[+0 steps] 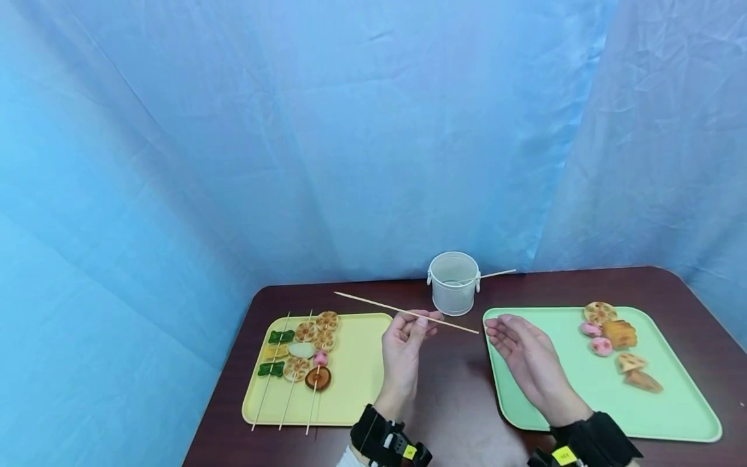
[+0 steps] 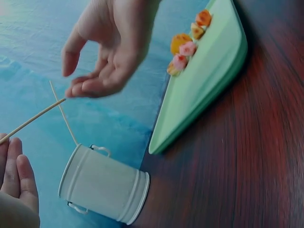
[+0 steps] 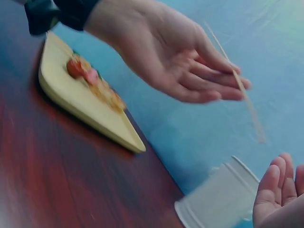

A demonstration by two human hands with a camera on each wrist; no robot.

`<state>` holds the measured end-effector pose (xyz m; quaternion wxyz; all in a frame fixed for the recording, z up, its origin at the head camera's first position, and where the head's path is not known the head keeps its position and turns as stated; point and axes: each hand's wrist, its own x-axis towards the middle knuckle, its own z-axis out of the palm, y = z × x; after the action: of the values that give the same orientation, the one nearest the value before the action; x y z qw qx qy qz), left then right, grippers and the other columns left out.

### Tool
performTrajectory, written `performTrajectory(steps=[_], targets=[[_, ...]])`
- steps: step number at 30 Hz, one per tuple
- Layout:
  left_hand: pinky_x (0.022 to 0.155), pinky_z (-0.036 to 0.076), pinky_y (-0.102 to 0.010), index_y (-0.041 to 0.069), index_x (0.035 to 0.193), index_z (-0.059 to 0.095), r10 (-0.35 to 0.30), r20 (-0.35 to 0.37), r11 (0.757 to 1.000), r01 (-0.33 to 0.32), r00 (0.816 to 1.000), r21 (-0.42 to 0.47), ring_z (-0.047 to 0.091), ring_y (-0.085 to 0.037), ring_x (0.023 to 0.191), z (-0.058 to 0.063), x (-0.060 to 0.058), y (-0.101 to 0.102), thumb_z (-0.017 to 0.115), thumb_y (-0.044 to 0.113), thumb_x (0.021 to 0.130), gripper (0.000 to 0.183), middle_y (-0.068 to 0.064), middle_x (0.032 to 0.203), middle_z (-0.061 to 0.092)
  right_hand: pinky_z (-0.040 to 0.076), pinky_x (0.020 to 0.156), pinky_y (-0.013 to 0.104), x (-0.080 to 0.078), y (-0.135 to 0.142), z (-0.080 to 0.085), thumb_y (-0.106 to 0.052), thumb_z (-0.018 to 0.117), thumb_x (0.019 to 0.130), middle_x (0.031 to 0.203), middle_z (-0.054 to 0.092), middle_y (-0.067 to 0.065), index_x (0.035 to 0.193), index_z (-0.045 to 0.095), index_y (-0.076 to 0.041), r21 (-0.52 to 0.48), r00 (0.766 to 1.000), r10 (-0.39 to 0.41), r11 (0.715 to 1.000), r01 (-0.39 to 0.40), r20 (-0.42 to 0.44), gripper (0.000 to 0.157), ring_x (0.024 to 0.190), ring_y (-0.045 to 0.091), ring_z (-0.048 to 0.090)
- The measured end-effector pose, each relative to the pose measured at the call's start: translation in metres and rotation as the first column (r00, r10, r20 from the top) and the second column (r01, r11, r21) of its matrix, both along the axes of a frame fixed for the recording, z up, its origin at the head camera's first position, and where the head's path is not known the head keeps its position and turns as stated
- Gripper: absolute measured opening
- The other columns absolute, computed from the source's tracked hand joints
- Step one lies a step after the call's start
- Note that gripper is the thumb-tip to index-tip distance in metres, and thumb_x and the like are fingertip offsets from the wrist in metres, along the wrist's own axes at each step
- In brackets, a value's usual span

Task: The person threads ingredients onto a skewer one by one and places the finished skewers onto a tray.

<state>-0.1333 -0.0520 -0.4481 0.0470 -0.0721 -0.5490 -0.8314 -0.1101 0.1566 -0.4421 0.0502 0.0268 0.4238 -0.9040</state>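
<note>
My left hand pinches a thin wooden skewer between thumb and fingers, over the gap between two trays. The bare stick slants down to the right. My right hand holds nothing, its fingers loosely extended, above the left edge of the green tray. In the left wrist view the skewer's tip comes right up to the right hand's fingertips. On that tray's right half lie loose food pieces: a lotus root slice, a ridged orange-brown piece, pink pieces and a brown wedge.
A yellow tray at left carries several loaded skewers with green pieces, lotus root slices and a mushroom. A small white bucket stands at the table's back edge, another skewer leaning out rightward. Blue cloth hangs behind.
</note>
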Motion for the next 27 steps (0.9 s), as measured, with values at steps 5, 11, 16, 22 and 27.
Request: performTrajectory(steps=[5, 11, 16, 22, 27], targets=[[0.091, 0.046, -0.053, -0.007, 0.108, 0.058, 0.006, 0.027, 0.996, -0.003, 1.000, -0.087, 0.066, -0.028, 0.098, -0.001, 0.003, -0.006, 0.059, 0.018, 0.095, 0.028, -0.017, 0.100, 0.071, 0.052, 0.084, 0.026, -0.002, 0.023, 0.011, -0.013, 0.049, 0.101, 0.100, 0.069, 0.006, 0.103, 0.062, -0.004, 0.182, 0.998, -0.006, 0.983, 0.017, -0.061, 0.015, 0.093, 0.015, 0.065], [0.093, 0.046, -0.049, -0.009, 0.111, 0.058, -0.058, 0.003, 0.989, 0.058, 0.998, -0.138, 0.066, -0.029, 0.098, -0.004, 0.009, -0.009, 0.059, 0.019, 0.096, 0.032, -0.016, 0.098, 0.071, 0.053, 0.079, 0.023, -0.006, 0.061, 0.026, -0.019, 0.052, 0.100, 0.100, 0.069, 0.006, 0.109, 0.059, 0.000, 0.527, 0.992, -0.010, 0.846, 0.076, -0.127, 0.022, 0.090, 0.013, 0.065], [0.094, 0.046, -0.046, -0.007, 0.108, 0.062, -0.072, -0.030, 0.982, 0.066, 0.997, -0.175, 0.066, -0.033, 0.096, -0.008, 0.010, -0.013, 0.058, 0.017, 0.096, 0.027, -0.020, 0.096, 0.070, 0.052, 0.069, 0.021, -0.009, 0.092, 0.035, -0.042, 0.051, 0.097, 0.101, 0.069, -0.007, 0.122, 0.057, -0.006, 0.885, 0.997, -0.043, 0.459, 0.080, -0.068, 0.044, 0.087, 0.005, 0.064], [0.090, 0.050, -0.037, -0.005, 0.108, 0.064, -0.044, -0.018, 0.975, 0.039, 0.999, -0.220, 0.067, -0.032, 0.093, -0.012, 0.011, -0.021, 0.059, 0.015, 0.096, 0.025, -0.020, 0.094, 0.068, 0.050, 0.051, 0.033, -0.010, 0.122, 0.038, -0.052, 0.047, 0.095, 0.100, 0.067, -0.001, 0.132, 0.049, -0.004, 0.970, 1.000, -0.018, 0.242, -0.002, 0.007, 0.060, 0.073, 0.013, 0.063], [0.086, 0.052, -0.035, 0.000, 0.109, 0.065, -0.047, -0.001, 0.965, 0.046, 0.999, -0.257, 0.067, -0.028, 0.090, -0.015, 0.013, -0.029, 0.059, 0.016, 0.095, 0.023, -0.018, 0.093, 0.067, 0.049, 0.065, 0.038, -0.010, 0.142, 0.038, -0.061, 0.040, 0.094, 0.098, 0.070, 0.010, 0.131, 0.050, -0.003, 0.995, 0.995, 0.054, 0.044, -0.090, 0.087, 0.069, 0.071, 0.018, 0.067]])
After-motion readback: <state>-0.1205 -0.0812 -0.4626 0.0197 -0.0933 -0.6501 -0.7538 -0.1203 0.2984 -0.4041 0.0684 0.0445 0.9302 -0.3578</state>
